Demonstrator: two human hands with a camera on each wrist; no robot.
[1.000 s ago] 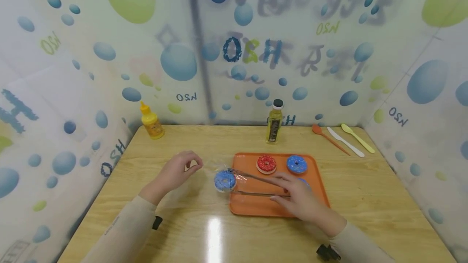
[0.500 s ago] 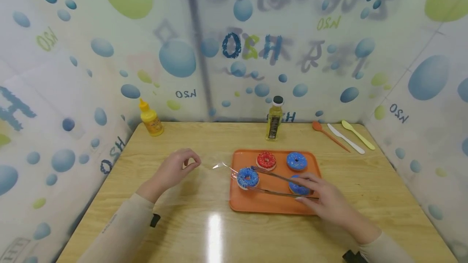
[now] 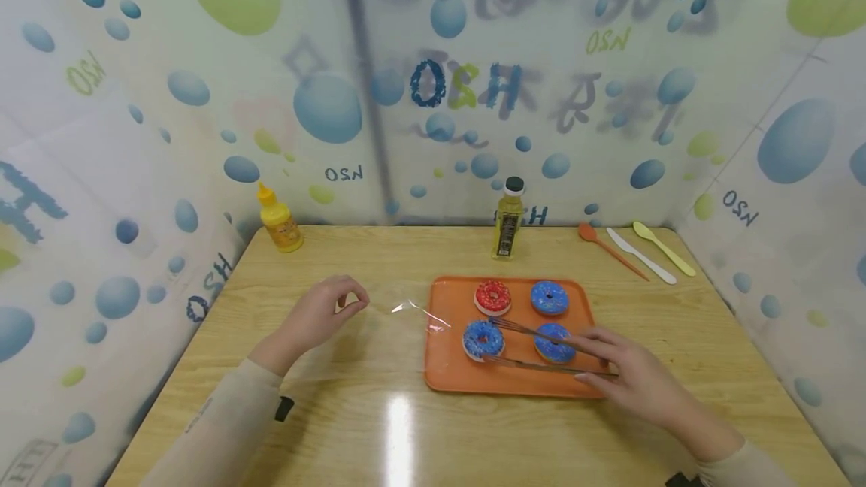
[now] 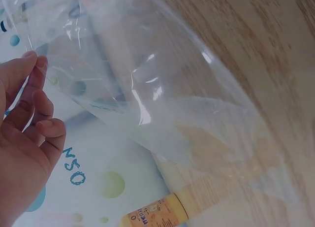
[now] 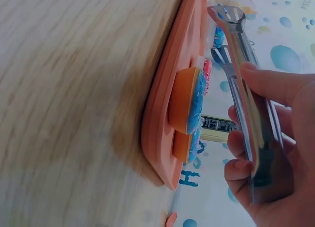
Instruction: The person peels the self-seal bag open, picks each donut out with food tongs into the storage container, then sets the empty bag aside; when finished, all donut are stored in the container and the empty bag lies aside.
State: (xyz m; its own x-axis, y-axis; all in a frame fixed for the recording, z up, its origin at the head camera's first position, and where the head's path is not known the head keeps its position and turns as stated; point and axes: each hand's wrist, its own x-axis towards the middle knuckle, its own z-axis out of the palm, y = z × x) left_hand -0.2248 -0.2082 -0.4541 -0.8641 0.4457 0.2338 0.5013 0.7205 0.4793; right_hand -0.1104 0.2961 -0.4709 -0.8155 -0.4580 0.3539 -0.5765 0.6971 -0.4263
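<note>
My left hand (image 3: 321,322), left of the tray, pinches the edge of a clear plastic bag (image 4: 147,89) between thumb and forefinger. The bag spreads toward the orange tray (image 3: 443,378) and is hard to make out in the head view. My right hand (image 3: 639,382) grips metal tongs (image 3: 541,367). Between their tips sits a blue sprinkled donut (image 3: 473,344), over the tray's left half; whether it touches the tray I cannot tell. Also on the tray are a red donut (image 3: 483,297), a blue donut (image 3: 540,299) behind and another blue donut (image 3: 549,354) under the tongs.
A yellow squeeze bottle (image 3: 283,231) stands at the back left. Behind the tray is a dark-capped oil bottle (image 3: 507,228). An orange spoon (image 3: 609,252), a white knife (image 3: 639,255) and a pale yellow spoon (image 3: 663,248) lie at the back right.
The tongs and the blue donut have moved right, from the bag at the tray's left edge to above the tray. The left hand has barely moved, still pinching the bag.
</note>
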